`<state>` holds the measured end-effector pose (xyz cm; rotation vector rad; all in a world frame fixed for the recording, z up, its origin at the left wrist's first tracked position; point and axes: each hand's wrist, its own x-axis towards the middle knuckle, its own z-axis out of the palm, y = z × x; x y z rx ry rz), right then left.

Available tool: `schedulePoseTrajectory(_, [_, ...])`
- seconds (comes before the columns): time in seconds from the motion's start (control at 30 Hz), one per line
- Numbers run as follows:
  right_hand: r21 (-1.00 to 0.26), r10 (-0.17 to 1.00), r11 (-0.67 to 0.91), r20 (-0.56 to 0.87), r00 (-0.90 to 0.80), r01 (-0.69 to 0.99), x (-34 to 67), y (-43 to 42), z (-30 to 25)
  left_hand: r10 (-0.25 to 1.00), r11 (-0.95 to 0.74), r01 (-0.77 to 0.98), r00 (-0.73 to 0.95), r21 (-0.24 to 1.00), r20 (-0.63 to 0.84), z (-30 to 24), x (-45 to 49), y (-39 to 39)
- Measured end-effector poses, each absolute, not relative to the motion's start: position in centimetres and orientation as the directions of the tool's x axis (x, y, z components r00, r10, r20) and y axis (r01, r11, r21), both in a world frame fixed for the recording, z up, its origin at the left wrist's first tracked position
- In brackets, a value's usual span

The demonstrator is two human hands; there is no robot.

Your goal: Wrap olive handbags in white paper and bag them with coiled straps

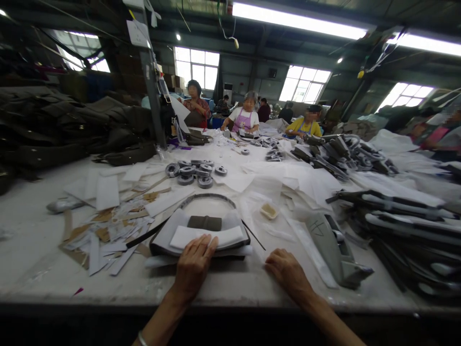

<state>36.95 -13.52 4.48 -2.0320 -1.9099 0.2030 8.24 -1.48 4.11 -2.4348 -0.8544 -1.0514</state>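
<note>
A dark olive bag with a curved handle lies on the worktable in front of me. Pale wrapping sheet covers part of it, and a folded white padding sheet rests across its front. My left hand has its fingers over the front edge of that padding, with the thumb hidden. To the right of the bag, my right hand is down at the tabletop, its fingers curled together. Whatever may be between them is hidden. A yellowish block in a small clear wrapper lies beyond the right hand.
Paper and cardboard scraps spread at the left. Several wrapped rolls sit behind the bag. On the right are a grey tape dispenser and stacked dark bags. White sheets lie farther back, where other people work.
</note>
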Motion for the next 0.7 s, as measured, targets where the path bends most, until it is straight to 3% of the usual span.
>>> schedulePoseTrajectory(0.2, [-0.284,0.987,0.127,0.131,-0.092,0.95,31.0,-14.9,4.2,0.473,-0.726,0.688,0.471,0.026,0.744,5.9,8.1,-1.0])
schedulePoseTrajectory(0.47, [-0.377,0.995,-0.006,-0.097,-0.033,0.926,26.5,-15.2,5.2,0.488,-0.73,0.683,0.483,0.037,0.727,5.2,8.6,-1.2])
schedulePoseTrajectory(0.6, [-0.535,0.955,-0.054,-0.275,-0.113,0.843,25.4,-15.4,6.8,0.407,-0.763,0.644,0.545,-0.056,0.733,3.2,8.7,-2.1])
schedulePoseTrajectory(0.7, [-0.722,0.922,-0.158,-0.353,-0.162,0.674,26.0,-14.6,9.0,0.375,-0.778,0.623,0.568,-0.084,0.733,2.5,8.6,-2.5])
